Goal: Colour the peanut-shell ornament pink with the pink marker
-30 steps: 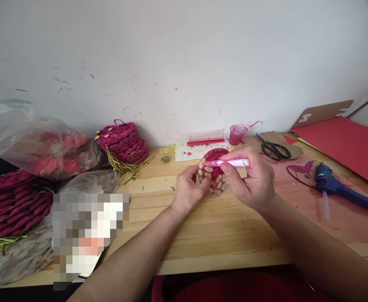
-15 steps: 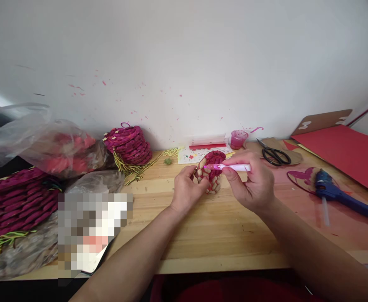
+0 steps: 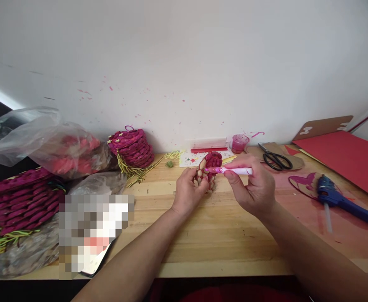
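Note:
My left hand (image 3: pixel 188 188) is closed around a small craft piece of pale, peanut-like shells (image 3: pixel 202 167), part of it coloured magenta. Pinched between the thumb and fingers of my right hand (image 3: pixel 256 184) is a white-handled paintbrush (image 3: pixel 239 171). Its magenta-stained tip points left and meets the pale shells, or hovers just over them; I cannot tell which. The fingers of my left hand hide part of the piece. Behind it, against the wall, stands a clear plastic cup (image 3: pixel 239 143) stained with magenta paint.
Scissors (image 3: pixel 276 160), a blue glue gun (image 3: pixel 338 199) and red card sheets (image 3: pixel 344 157) lie at right. At left are magenta woven-looking baskets (image 3: pixel 133 147), plastic bags (image 3: pixel 67 147) and a phone-like device (image 3: pixel 92 262), partly blurred out. A star-patterned sheet (image 3: pixel 187 159) lies at the back.
The view has shifted slightly, so everything sits a little lower and to the right. Both hands keep their holds, and the brush tip stays at the pale shells.

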Demonstrator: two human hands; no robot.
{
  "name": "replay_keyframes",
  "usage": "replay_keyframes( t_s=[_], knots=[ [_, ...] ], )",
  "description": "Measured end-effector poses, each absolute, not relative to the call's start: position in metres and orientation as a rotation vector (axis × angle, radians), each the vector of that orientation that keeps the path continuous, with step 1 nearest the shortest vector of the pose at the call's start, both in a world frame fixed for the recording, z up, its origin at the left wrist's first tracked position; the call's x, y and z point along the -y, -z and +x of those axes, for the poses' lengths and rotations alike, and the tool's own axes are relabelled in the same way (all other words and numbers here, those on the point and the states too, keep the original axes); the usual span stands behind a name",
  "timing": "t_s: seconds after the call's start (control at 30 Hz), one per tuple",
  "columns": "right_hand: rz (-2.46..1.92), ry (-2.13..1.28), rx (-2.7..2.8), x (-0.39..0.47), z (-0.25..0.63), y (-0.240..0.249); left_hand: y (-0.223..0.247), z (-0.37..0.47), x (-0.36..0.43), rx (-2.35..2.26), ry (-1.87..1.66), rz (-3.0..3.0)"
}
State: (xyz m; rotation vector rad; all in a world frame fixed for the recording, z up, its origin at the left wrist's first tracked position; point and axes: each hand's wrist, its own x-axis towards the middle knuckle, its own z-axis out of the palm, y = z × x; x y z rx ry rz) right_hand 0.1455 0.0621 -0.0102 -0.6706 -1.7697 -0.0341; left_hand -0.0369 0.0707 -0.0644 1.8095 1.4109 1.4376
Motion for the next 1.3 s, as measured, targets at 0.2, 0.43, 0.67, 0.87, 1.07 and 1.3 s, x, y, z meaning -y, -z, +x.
replay_keyframes(
  t_s=[0.2, 0.43, 0.67, 0.87, 1.07, 1.3],
  knots=[
    [-0.653, 0.08, 1.786, -0.062, 0.144, 0.008, 0.063, -0.033, -0.068, -1.392, -1.433, 1.843],
    [-0.62, 0.151, 1.829, -0.062, 0.142, 0.01, 0.055, -0.035, -0.064, -1.36, -1.484, 1.909],
    [-0.601, 0.209, 1.854, -0.06, 0.142, 0.01, 0.053, -0.035, -0.06, -1.312, -1.498, 1.905],
    [-0.596, 0.226, 1.895, -0.059, 0.141, 0.009, 0.052, -0.034, -0.059, -1.321, -1.492, 1.909],
    [-0.608, 0.249, 1.859, -0.061, 0.143, 0.01, 0.051, -0.035, -0.058, -1.34, -1.458, 1.906],
    [-0.616, 0.193, 1.799, -0.063, 0.147, 0.011, 0.051, -0.036, -0.059, -1.333, -1.444, 1.905]
  ],
)
